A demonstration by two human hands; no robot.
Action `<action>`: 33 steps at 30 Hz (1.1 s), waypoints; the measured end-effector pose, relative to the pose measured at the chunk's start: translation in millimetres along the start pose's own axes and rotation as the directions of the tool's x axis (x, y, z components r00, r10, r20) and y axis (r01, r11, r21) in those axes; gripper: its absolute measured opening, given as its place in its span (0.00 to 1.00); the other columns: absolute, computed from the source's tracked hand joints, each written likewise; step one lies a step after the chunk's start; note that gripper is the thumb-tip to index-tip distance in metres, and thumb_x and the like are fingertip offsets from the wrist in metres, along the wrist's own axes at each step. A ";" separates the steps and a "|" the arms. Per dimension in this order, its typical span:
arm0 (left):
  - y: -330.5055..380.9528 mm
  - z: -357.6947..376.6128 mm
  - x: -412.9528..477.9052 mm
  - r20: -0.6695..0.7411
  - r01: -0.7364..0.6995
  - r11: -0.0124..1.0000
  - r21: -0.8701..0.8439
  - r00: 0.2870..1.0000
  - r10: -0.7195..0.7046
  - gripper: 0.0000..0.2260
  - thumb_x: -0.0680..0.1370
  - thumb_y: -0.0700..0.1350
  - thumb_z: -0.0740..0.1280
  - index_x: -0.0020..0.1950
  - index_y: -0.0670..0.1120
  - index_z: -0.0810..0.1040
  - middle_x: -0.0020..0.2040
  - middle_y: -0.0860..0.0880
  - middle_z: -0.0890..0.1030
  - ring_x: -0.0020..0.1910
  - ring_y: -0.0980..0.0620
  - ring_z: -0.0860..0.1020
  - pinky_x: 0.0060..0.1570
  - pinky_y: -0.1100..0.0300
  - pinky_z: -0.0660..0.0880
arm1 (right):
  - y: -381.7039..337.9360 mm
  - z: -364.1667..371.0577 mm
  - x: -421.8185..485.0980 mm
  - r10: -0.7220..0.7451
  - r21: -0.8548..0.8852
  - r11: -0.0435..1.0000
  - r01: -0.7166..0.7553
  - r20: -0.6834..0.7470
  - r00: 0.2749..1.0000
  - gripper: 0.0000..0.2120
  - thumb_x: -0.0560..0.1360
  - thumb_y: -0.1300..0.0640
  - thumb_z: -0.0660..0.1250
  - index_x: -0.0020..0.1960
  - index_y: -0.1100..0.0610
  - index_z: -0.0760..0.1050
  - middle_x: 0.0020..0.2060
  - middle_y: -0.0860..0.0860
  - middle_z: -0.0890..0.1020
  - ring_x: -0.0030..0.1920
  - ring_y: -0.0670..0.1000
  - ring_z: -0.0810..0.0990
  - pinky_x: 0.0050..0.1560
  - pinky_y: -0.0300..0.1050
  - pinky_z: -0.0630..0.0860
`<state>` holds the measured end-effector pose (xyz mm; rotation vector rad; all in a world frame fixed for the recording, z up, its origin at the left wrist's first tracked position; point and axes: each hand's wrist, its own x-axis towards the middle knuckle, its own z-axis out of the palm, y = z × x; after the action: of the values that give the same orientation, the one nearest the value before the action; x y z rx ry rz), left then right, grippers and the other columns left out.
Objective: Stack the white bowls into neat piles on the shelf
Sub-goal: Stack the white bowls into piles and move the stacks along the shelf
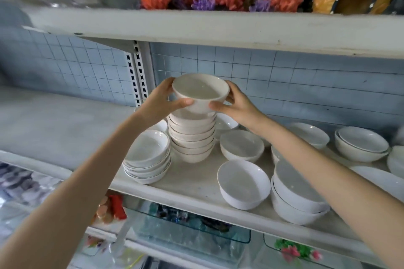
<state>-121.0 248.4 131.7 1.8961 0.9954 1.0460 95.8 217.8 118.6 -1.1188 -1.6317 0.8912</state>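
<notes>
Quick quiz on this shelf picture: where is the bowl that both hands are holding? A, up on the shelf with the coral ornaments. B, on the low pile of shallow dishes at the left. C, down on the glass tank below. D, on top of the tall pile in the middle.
D: the left hand and right hand grip the top bowl directly over the tall pile.

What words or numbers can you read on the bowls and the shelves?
None: no text can be read anywhere.
The top bowl and the tall pile under it are plain white, with no marks.
The shelf edge carries no label or price tag.
The red packet on the shelf below is too blurred to tell whether it has print.
</notes>
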 end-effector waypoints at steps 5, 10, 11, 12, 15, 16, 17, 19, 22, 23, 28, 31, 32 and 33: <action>-21.4 -12.2 3.2 -0.001 0.077 0.995 0.061 0.997 -0.077 0.49 0.49 0.74 0.73 0.63 0.50 0.67 0.56 0.57 0.77 0.58 0.56 0.76 0.54 0.62 0.76 | 12.3 13.9 12.5 0.070 -0.014 0.998 -0.069 0.028 0.997 0.33 0.69 0.53 0.73 0.69 0.53 0.62 0.65 0.47 0.71 0.68 0.47 0.68 0.65 0.40 0.68; -40.8 -12.9 2.3 0.047 0.100 0.992 0.076 0.994 -0.103 0.53 0.52 0.71 0.75 0.69 0.44 0.66 0.63 0.49 0.76 0.64 0.51 0.73 0.65 0.48 0.70 | 24.6 21.6 10.1 0.123 -0.010 0.992 -0.123 0.047 0.991 0.35 0.67 0.51 0.74 0.70 0.54 0.63 0.63 0.48 0.73 0.66 0.48 0.70 0.64 0.40 0.69; -41.8 -11.8 2.4 0.047 0.107 0.992 0.068 0.993 -0.110 0.54 0.51 0.71 0.75 0.69 0.43 0.65 0.64 0.48 0.75 0.65 0.50 0.73 0.65 0.49 0.70 | 25.8 22.1 9.3 0.130 -0.018 0.991 -0.129 0.050 0.990 0.37 0.65 0.48 0.74 0.69 0.53 0.63 0.63 0.48 0.73 0.66 0.48 0.70 0.65 0.42 0.68; -41.5 -10.8 2.5 0.042 0.112 0.992 0.059 0.992 -0.115 0.56 0.50 0.71 0.76 0.69 0.42 0.65 0.64 0.48 0.75 0.65 0.51 0.73 0.65 0.52 0.71 | 25.7 22.3 8.4 0.135 -0.024 0.991 -0.134 0.053 0.989 0.39 0.63 0.46 0.73 0.69 0.53 0.62 0.63 0.47 0.73 0.66 0.48 0.70 0.67 0.43 0.67; -39.0 -8.9 2.2 0.074 0.123 0.992 0.030 0.989 -0.125 0.58 0.49 0.71 0.76 0.70 0.42 0.64 0.62 0.52 0.75 0.63 0.55 0.73 0.60 0.64 0.72 | 24.8 21.6 8.2 0.150 -0.044 0.988 -0.148 0.057 0.987 0.43 0.59 0.41 0.72 0.69 0.53 0.62 0.64 0.47 0.72 0.66 0.47 0.69 0.68 0.45 0.66; -39.8 -8.5 3.1 0.086 0.117 0.993 0.029 0.989 -0.119 0.57 0.49 0.71 0.75 0.70 0.42 0.64 0.62 0.53 0.75 0.62 0.56 0.74 0.60 0.64 0.72 | 24.7 21.2 8.1 0.153 -0.053 0.987 -0.150 0.061 0.986 0.43 0.59 0.41 0.72 0.69 0.53 0.62 0.64 0.47 0.72 0.66 0.47 0.69 0.68 0.45 0.66; -38.9 -8.3 2.2 0.095 0.113 0.993 0.034 0.989 -0.116 0.54 0.51 0.70 0.76 0.69 0.43 0.64 0.62 0.52 0.75 0.62 0.56 0.74 0.61 0.62 0.72 | 24.6 20.7 7.9 0.156 -0.059 0.987 -0.152 0.067 0.986 0.43 0.59 0.41 0.72 0.69 0.53 0.61 0.65 0.47 0.72 0.66 0.47 0.69 0.68 0.45 0.66; -36.9 -7.6 -0.7 0.118 0.102 0.994 0.031 0.987 -0.105 0.48 0.56 0.67 0.75 0.69 0.45 0.65 0.63 0.52 0.75 0.62 0.56 0.75 0.63 0.59 0.72 | 24.2 19.9 7.0 0.163 -0.065 0.985 -0.158 0.082 0.983 0.44 0.60 0.41 0.72 0.71 0.53 0.60 0.65 0.47 0.71 0.66 0.47 0.69 0.68 0.44 0.66; -35.9 -6.4 -5.5 0.120 0.074 0.997 0.030 0.990 -0.077 0.38 0.64 0.61 0.73 0.68 0.46 0.66 0.63 0.51 0.76 0.62 0.56 0.75 0.64 0.58 0.72 | 20.3 19.1 4.8 0.167 -0.046 0.986 -0.163 0.103 0.981 0.43 0.61 0.43 0.71 0.72 0.53 0.59 0.65 0.46 0.70 0.65 0.45 0.68 0.66 0.41 0.66; -33.7 -5.1 -7.9 0.112 0.067 0.997 0.045 0.991 -0.071 0.33 0.67 0.58 0.71 0.68 0.46 0.67 0.62 0.50 0.76 0.61 0.54 0.76 0.63 0.57 0.72 | 19.7 18.7 4.6 0.171 -0.042 0.985 -0.168 0.108 0.979 0.42 0.63 0.45 0.71 0.72 0.53 0.59 0.65 0.46 0.70 0.65 0.45 0.68 0.66 0.41 0.66; -19.8 8.8 -14.7 0.036 0.062 0.995 0.075 0.997 -0.065 0.09 0.78 0.48 0.63 0.47 0.59 0.63 0.48 0.65 0.68 0.52 0.66 0.72 0.48 0.76 0.67 | 15.9 10.3 -0.1 0.199 -0.074 0.979 -0.190 0.135 0.971 0.34 0.70 0.50 0.70 0.72 0.55 0.59 0.65 0.46 0.70 0.66 0.47 0.70 0.67 0.44 0.67; -17.4 11.4 -20.2 -0.060 0.034 0.996 0.084 0.998 -0.029 0.09 0.80 0.47 0.61 0.58 0.53 0.65 0.49 0.64 0.67 0.59 0.59 0.66 0.56 0.67 0.62 | 11.8 -4.8 -9.0 0.222 -0.185 0.963 -0.199 0.119 0.968 0.34 0.74 0.48 0.66 0.74 0.56 0.55 0.68 0.47 0.67 0.69 0.45 0.66 0.68 0.45 0.66; -16.6 12.1 -22.8 -0.087 0.017 0.995 0.098 0.996 -0.009 0.13 0.79 0.48 0.62 0.62 0.50 0.64 0.53 0.61 0.68 0.61 0.58 0.64 0.59 0.64 0.62 | 11.0 -12.1 -12.7 0.228 -0.224 0.954 -0.201 0.101 0.968 0.34 0.75 0.47 0.64 0.75 0.56 0.55 0.70 0.48 0.65 0.68 0.45 0.65 0.67 0.44 0.67; -16.7 13.1 -25.3 -0.109 0.000 0.992 0.128 0.994 0.014 0.16 0.79 0.50 0.62 0.64 0.49 0.63 0.56 0.58 0.67 0.62 0.58 0.64 0.62 0.61 0.62 | 10.9 -20.1 -16.3 0.230 -0.250 0.946 -0.204 0.081 0.970 0.32 0.76 0.47 0.63 0.75 0.56 0.55 0.71 0.49 0.65 0.67 0.44 0.66 0.64 0.41 0.67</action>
<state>-123.2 230.4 104.2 1.9629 1.1431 1.1249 120.3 207.1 110.0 -1.4634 -1.7647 0.9256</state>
